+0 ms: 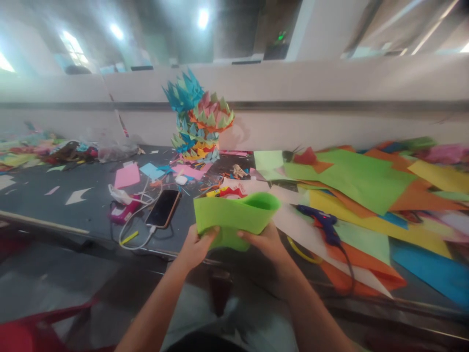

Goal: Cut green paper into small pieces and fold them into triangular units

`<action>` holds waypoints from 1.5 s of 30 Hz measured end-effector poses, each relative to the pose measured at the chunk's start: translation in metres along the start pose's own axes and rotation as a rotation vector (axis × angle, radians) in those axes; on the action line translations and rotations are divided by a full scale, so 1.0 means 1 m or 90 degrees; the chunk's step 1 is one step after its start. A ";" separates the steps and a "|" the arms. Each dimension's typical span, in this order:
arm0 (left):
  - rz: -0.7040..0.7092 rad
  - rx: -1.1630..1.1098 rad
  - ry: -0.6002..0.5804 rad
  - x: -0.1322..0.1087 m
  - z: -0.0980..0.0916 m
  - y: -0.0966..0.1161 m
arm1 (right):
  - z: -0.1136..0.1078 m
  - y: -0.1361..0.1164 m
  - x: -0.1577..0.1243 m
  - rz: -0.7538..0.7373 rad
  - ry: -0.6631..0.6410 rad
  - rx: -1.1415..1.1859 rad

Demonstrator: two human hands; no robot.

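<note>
Both hands pinch a lime-green sheet of smooth paper (230, 220), bent over into a soft open loop. The left hand (196, 247) grips its lower left edge and the right hand (267, 243) its lower right. The long axis runs hand to hand, with the loop's mouth facing up. A glossy black smartphone (163, 208) lies left of the left hand. A blue glue gun (322, 222) lies right of the right hand, on loose coloured paper sheets (366, 186).

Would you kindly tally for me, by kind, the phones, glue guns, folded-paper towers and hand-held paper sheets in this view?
phone: 1
glue gun: 1
folded-paper tower: 1
green sheet, held by left hand and right hand: 1
Total: 4
</note>
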State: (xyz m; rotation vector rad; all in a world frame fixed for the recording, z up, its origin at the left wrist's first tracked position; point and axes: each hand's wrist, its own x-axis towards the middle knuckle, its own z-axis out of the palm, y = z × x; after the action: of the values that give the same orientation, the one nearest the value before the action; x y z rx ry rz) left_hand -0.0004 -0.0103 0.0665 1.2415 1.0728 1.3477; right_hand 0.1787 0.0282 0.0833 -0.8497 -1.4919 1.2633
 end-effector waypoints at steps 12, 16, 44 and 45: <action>0.046 0.114 -0.008 0.007 -0.002 -0.008 | 0.006 0.006 0.001 -0.041 0.080 -0.058; 0.051 0.124 -0.010 0.008 -0.001 -0.009 | 0.007 0.006 0.000 -0.025 0.096 -0.052; 0.080 0.212 -0.034 0.013 -0.003 -0.004 | 0.001 0.013 -0.003 0.005 0.106 -0.040; 0.072 0.213 -0.041 0.014 -0.003 -0.004 | 0.001 0.013 -0.004 0.006 0.107 -0.037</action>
State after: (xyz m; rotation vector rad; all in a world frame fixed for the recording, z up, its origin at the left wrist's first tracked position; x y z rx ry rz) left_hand -0.0032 0.0037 0.0643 1.6002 1.2324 1.2350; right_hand 0.1780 0.0275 0.0698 -0.9779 -1.3973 1.1321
